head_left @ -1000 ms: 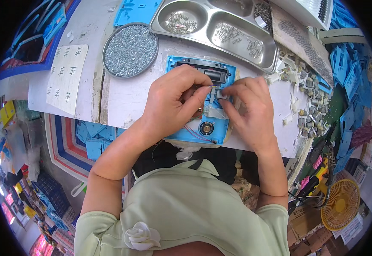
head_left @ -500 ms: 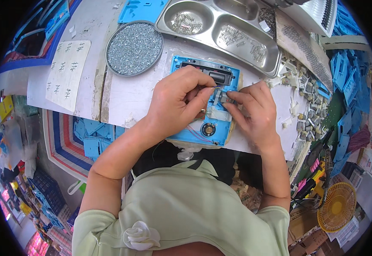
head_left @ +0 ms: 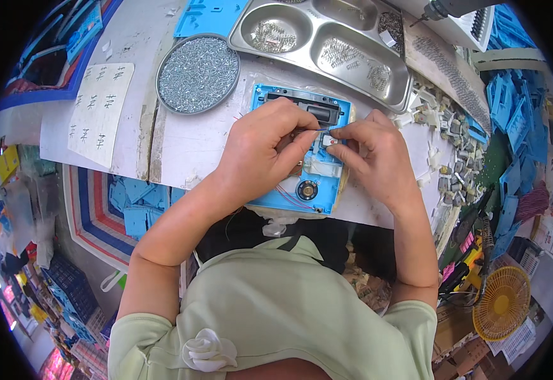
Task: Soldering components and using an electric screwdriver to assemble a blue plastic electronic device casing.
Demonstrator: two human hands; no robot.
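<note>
A blue plastic casing (head_left: 293, 201) lies on the table before me, with a round speaker-like disc (head_left: 307, 190), thin red wires and a black roller-shaped part (head_left: 319, 113) in it. My left hand (head_left: 267, 142) reaches over the casing's left side, thumb and index finger pinched on a thin blue wire (head_left: 322, 130). Opposite it, my right hand (head_left: 371, 149) has thumb and index fingertip closed around a small white-and-grey part (head_left: 329, 141) at the casing's middle. The left palm hides part of the casing.
Beyond the casing stand a round dish of screws (head_left: 198, 73) and a steel compartment tray (head_left: 359, 68) with small springs. Small grey-and-white parts (head_left: 460, 161) pile up at the right. A paper sheet (head_left: 102, 111) lies left. A power-tool tip (head_left: 425, 16) hangs at the upper right.
My right fingers have shifted slightly up and left, and the small part between them now shows a white face. My left hand keeps its pinch nearly in place. The tool tip has come into view.
</note>
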